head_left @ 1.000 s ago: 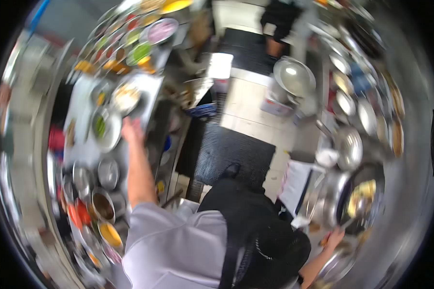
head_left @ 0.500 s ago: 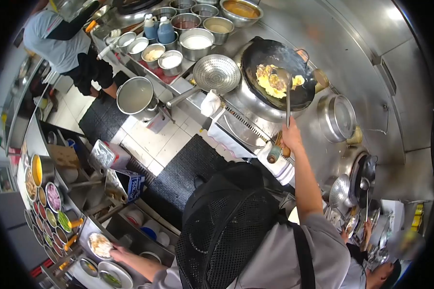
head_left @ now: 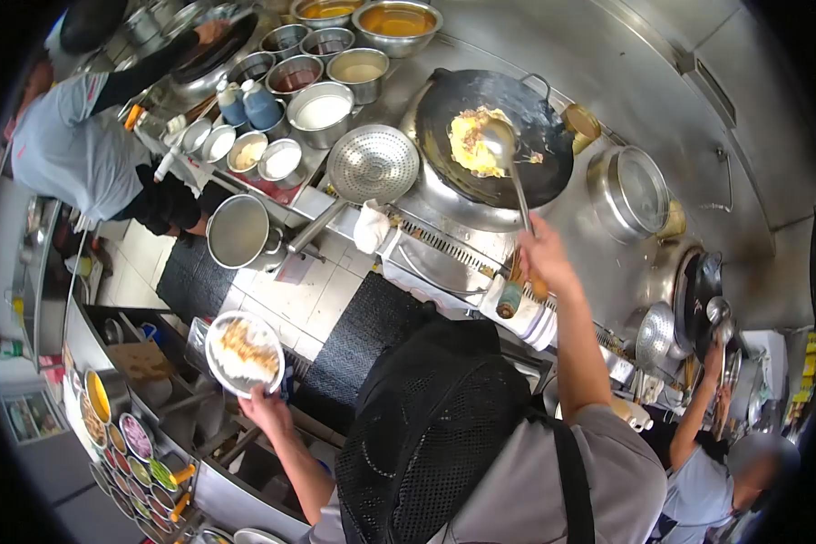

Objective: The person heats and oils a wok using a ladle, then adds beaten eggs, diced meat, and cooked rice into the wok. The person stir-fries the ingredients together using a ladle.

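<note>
My left hand [head_left: 267,411] grips the rim of a white bowl [head_left: 213,354], held in the air over the aisle. White food with a brown topping [head_left: 247,351] lies in the bowl. My right hand [head_left: 544,254] is closed round the handle of a metal ladle [head_left: 520,188]. The ladle's head rests on yellow egg [head_left: 469,145] in a black wok [head_left: 544,118] on the stove. A perforated strainer [head_left: 373,164] lies left of the wok, with a white cloth [head_left: 371,227] beside its handle.
Sauce bowls [head_left: 323,111] and blue bottles [head_left: 261,106] stand behind the strainer. A large pot [head_left: 238,232] stands by the aisle. Ingredient containers [head_left: 136,437] fill the lower-left counter. One co-worker [head_left: 86,154] stands at upper left, another [head_left: 698,480] at lower right.
My left hand has lifted the white bowl from the left counter and carried it over the aisle. The ladle and the egg have shifted left within the wok.
</note>
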### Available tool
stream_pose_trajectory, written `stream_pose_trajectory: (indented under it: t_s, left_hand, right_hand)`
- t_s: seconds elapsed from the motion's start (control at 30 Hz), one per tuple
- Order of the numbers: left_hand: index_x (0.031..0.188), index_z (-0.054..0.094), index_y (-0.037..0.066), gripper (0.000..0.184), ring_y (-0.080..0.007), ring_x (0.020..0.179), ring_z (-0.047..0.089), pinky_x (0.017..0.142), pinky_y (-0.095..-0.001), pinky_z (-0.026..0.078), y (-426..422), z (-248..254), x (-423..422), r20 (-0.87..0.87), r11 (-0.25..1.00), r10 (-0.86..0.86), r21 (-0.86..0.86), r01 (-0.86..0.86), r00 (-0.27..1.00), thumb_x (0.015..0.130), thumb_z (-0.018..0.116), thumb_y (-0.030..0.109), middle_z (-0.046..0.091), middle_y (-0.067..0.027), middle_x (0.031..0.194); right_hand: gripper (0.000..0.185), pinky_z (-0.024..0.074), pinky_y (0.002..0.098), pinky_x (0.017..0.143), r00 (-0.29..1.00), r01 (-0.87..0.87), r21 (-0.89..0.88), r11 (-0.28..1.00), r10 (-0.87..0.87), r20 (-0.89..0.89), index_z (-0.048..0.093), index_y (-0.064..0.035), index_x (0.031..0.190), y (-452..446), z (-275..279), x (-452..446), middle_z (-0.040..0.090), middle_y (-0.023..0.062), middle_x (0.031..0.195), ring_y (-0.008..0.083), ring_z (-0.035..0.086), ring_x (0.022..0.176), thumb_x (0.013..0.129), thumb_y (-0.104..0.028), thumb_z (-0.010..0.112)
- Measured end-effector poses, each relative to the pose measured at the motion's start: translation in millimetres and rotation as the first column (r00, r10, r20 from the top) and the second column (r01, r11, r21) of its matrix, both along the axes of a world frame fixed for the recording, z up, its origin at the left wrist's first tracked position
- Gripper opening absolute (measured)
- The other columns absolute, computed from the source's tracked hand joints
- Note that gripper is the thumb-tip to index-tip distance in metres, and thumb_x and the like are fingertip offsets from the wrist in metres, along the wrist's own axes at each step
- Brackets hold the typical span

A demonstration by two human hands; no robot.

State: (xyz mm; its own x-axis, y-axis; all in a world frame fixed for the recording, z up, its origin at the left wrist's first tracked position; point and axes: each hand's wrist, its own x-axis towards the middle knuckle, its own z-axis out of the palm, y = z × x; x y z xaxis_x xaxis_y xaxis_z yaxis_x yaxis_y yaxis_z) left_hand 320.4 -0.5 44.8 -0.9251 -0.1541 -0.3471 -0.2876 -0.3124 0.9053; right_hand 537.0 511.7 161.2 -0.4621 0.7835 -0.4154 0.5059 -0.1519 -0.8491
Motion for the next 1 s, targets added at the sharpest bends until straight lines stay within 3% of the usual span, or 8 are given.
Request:
stream_pose_trajectory:
  t_s: [0.1,0.17,0.27,0.37,0.53,0.7,0.9,1.0]
  left_hand:
    - [0.128,0.045,0.001,0.046,-0.0211,0.097,0.059,0.076,-0.0376,0.054,87,22,-27,-0.059,0.972,-0.204,0.105,0.210,0.977,0.083,0.050,-0.006,0.057,-0.0107,0.114]
    - [0.131,0.044,0.002,0.048,-0.0234,0.104,0.059,0.080,-0.0405,0.056,142,39,-40,-0.106,0.924,-0.339,0.151,0.352,0.935,0.084,0.051,-0.006,0.057,-0.0124,0.120]
    - [0.130,0.045,0.004,0.047,-0.0243,0.103,0.061,0.076,-0.0415,0.058,234,66,-56,-0.133,0.862,-0.471,0.144,0.487,0.872,0.083,0.051,-0.004,0.056,-0.0120,0.122]
    - [0.125,0.046,0.001,0.042,-0.0263,0.097,0.064,0.067,-0.0408,0.061,320,78,-70,-0.180,0.790,-0.600,0.020,0.612,0.780,0.083,0.051,-0.003,0.058,-0.0143,0.118]
    - [0.120,0.048,0.002,0.037,-0.0192,0.094,0.064,0.068,-0.0309,0.059,479,79,-80,-0.360,0.668,-0.726,-0.163,0.726,0.586,0.084,0.048,-0.007,0.059,-0.0103,0.113]
    - [0.108,0.054,-0.002,0.031,-0.0439,0.115,0.048,0.097,-0.0478,0.042,626,63,-76,-0.630,0.633,-0.774,-0.768,0.093,0.061,0.077,0.057,-0.002,0.048,-0.0239,0.130]
    - [0.102,0.054,0.010,0.014,-0.0417,0.143,0.026,0.087,-0.0445,0.057,691,0,-56,-0.103,0.221,-0.912,-0.939,-0.263,-0.396,0.088,0.053,0.006,0.032,-0.0144,0.152]
    - [0.096,0.052,0.009,0.011,-0.0419,0.140,0.030,0.083,-0.0446,0.058,713,25,-57,-0.275,0.335,-0.922,-0.920,-0.205,-0.274,0.087,0.055,0.004,0.033,-0.0166,0.150]
  right_hand:
    - [0.055,0.0423,0.0307,0.038,0.825,0.048,-0.531,0.846,-0.334,-0.457,0.033,-0.0048,0.147,73,-23,17,0.055,0.0073,0.067,0.0134,0.053,0.048,0.097,-0.015,0.054]
    - [0.055,0.0403,0.0297,0.037,0.800,0.103,-0.558,0.823,-0.402,-0.445,0.034,-0.0050,0.147,79,-39,8,0.054,0.0061,0.066,0.0126,0.051,0.046,0.097,-0.014,0.054]
    - [0.056,0.0481,0.0399,0.047,0.983,0.005,0.289,0.957,-0.058,0.173,0.037,-0.0091,0.146,54,-44,2,0.062,0.0200,0.078,0.0251,0.063,0.058,0.093,-0.012,0.056]
    - [0.060,0.0517,0.0477,0.062,0.980,-0.094,0.701,0.707,-0.059,0.191,0.040,-0.0124,0.145,49,-65,53,0.064,0.0276,0.088,0.0382,0.066,0.074,0.088,-0.008,0.058]
    - [0.060,0.0517,0.0513,0.069,0.911,-0.209,0.611,0.763,-0.074,0.405,0.044,-0.0161,0.143,6,-30,109,0.062,0.0244,0.093,0.0433,0.064,0.077,0.085,-0.006,0.056]
    - [0.059,0.0526,0.0526,0.066,0.844,-0.333,0.435,0.836,0.059,0.534,0.045,-0.0184,0.141,-2,-4,125,0.061,0.0207,0.094,0.0427,0.064,0.073,0.086,-0.001,0.050]
    - [0.064,0.0543,0.0489,0.060,0.781,-0.330,0.353,0.875,0.043,0.624,0.044,-0.0242,0.143,-12,11,131,0.062,0.0164,0.092,0.0388,0.065,0.066,0.084,0.000,0.051]
    - [0.067,0.0518,0.0495,0.067,0.826,-0.228,0.359,0.905,-0.016,0.564,0.045,-0.0229,0.143,-13,3,140,0.060,0.0195,0.093,0.0410,0.062,0.073,0.081,0.002,0.057]
